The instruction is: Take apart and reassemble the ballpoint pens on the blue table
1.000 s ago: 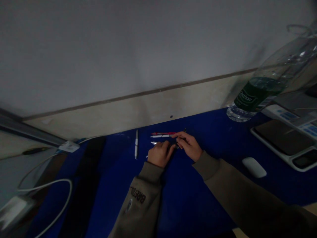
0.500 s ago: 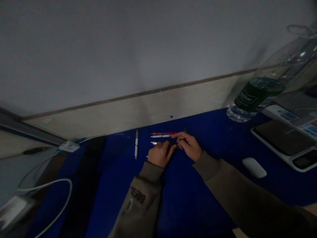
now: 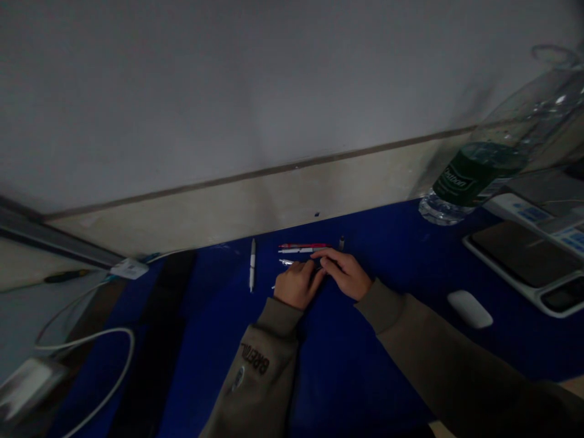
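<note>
My left hand (image 3: 297, 284) is closed low over the blue tabletop (image 3: 347, 359), around something its fingers mostly hide. A silvery pen tip (image 3: 286, 262) shows just beyond its knuckles. My right hand (image 3: 345, 274) meets it from the right, fingers bent and closed near the left thumb; what they pinch is too small to make out. Beyond the hands lie a red pen (image 3: 303, 246) and a white pen (image 3: 298, 250), side by side. Another white pen (image 3: 252, 266) lies apart on the left, pointing toward the wall. A small dark piece (image 3: 342, 243) is behind my right hand.
A large bottle with a green label (image 3: 465, 176) stands at the back right. Nearer are a scale (image 3: 520, 255) and a white mouse (image 3: 469, 309). A white cable (image 3: 130, 359) loops at the left, and a wall (image 3: 255, 207) borders the table's back.
My right hand has shifted slightly left, its fingers now closer to my left hand. The small dark piece behind it shows more fully. My left hand has hardly moved.
</note>
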### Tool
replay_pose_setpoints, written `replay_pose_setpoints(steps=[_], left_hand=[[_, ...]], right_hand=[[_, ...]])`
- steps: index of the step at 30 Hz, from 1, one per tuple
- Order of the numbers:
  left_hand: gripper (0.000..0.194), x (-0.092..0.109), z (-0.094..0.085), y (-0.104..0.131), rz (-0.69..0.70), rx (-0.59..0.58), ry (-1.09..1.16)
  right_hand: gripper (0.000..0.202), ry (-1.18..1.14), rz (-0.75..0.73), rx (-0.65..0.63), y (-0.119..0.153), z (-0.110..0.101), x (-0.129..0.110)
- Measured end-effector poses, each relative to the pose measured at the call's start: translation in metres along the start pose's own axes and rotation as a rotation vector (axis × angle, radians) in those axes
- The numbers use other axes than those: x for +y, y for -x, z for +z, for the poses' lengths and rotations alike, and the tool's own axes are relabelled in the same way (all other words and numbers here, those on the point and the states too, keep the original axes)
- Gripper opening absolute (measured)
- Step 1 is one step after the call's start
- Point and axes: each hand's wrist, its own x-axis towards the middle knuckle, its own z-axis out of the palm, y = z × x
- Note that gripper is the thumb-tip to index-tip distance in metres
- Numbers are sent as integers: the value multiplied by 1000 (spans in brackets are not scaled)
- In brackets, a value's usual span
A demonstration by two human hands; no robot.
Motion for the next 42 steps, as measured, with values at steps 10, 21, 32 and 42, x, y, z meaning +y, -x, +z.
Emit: replay_pose_setpoints(steps=[10,21,32,42], left_hand=[[40,-1,2,1,49,18,29],[36,-4,3,0,27,-27,20],[44,4,-4,0,-109,87,1],[38,9,-9,1,-129,81,-21]], right_hand=[[44,123,-223,-119,1,2,-5],[47,128,-227,-204,3,-2,-14],[42,154,-256,140,7,-4,-14],[42,471,-1,446,-1,-4,-1]])
